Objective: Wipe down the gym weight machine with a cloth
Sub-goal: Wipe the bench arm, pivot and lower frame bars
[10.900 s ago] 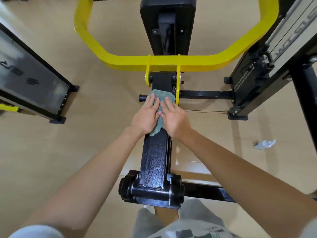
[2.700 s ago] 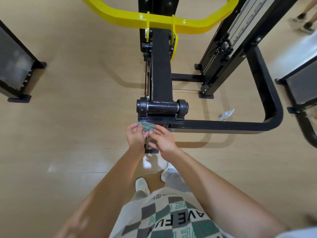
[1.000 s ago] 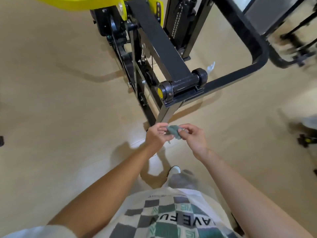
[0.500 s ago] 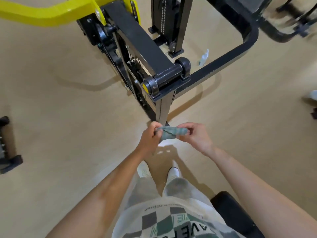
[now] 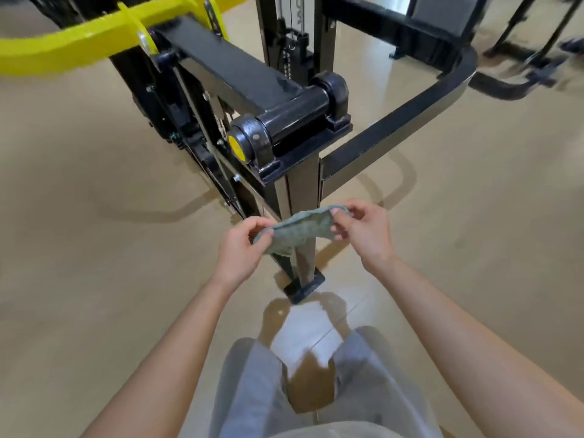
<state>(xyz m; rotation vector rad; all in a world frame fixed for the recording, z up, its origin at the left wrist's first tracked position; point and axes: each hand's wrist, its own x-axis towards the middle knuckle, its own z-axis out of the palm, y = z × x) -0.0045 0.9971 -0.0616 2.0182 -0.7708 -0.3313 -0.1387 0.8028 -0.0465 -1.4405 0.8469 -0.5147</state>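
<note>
A small grey-green cloth [image 5: 298,230] is stretched between both hands in front of the machine's black upright post [image 5: 300,191]. My left hand [image 5: 241,248] pinches its left end and my right hand [image 5: 366,230] pinches its right end. The cloth hangs just in front of the post; I cannot tell whether it touches it. Above the post sits a black pivot roller [image 5: 290,128] with a yellow end cap, and a flat black arm [image 5: 227,64] runs from it up to the yellow bar [image 5: 72,45].
A curved black base rail [image 5: 410,112] sweeps off to the right of the post. The weight stack frame [image 5: 294,36] stands behind. More black equipment frames [image 5: 531,55] lie at the top right. Beige floor surrounds the post's foot plate [image 5: 305,287].
The hands have pulled apart, spreading the bunched cloth wider in front of the post. The view has dropped lower and closer to the machine's post.
</note>
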